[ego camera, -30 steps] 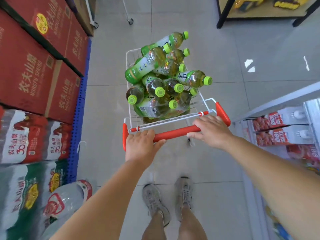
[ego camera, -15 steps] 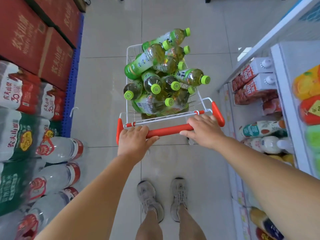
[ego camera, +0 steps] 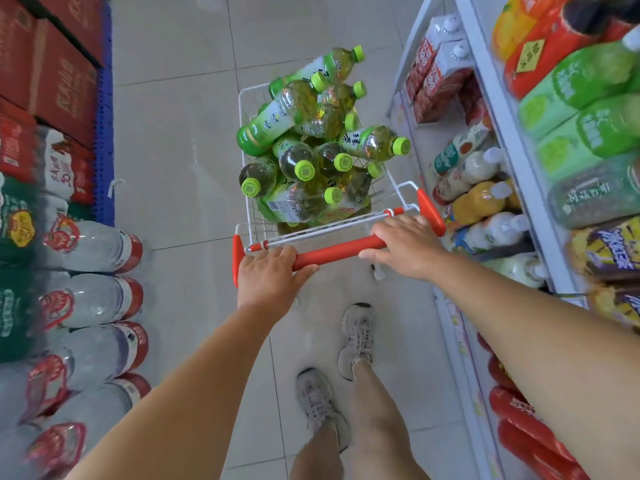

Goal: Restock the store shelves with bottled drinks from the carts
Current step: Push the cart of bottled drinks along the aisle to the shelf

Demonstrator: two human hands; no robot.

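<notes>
Right, both my hands are on the cart's red handle (ego camera: 339,252). My left hand (ego camera: 268,275) curls over its left end with the thumb lying along the bar. My right hand (ego camera: 405,247) wraps the right end, fingers folded over the top and reaching the thin white rail behind it. I hold them wide apart, I reckon, so I can steer the cart (ego camera: 246,209) straight down this narrow aisle.

The green-capped tea bottles (ego camera: 304,133) are heaped loose in the wire basket, lying every which way and rising above its rim. One cap pokes out over the right side. It looks like a quick load rather than a tidy one, so I judge a sharp turn could roll the top ones off.

The shelves (ego camera: 509,133) stand just beside the cart on my right, already carrying rows of bottled drinks and juice cartons. On my left, shrink-wrapped water packs (ego camera: 86,244) and red cartons (ego camera: 62,81) sit stacked on the floor.

As far as I can see, all the tea is in the cart, so I judge the restocking proper has not begun. I need to park close, free one hand and lift from the top of the pile.
</notes>
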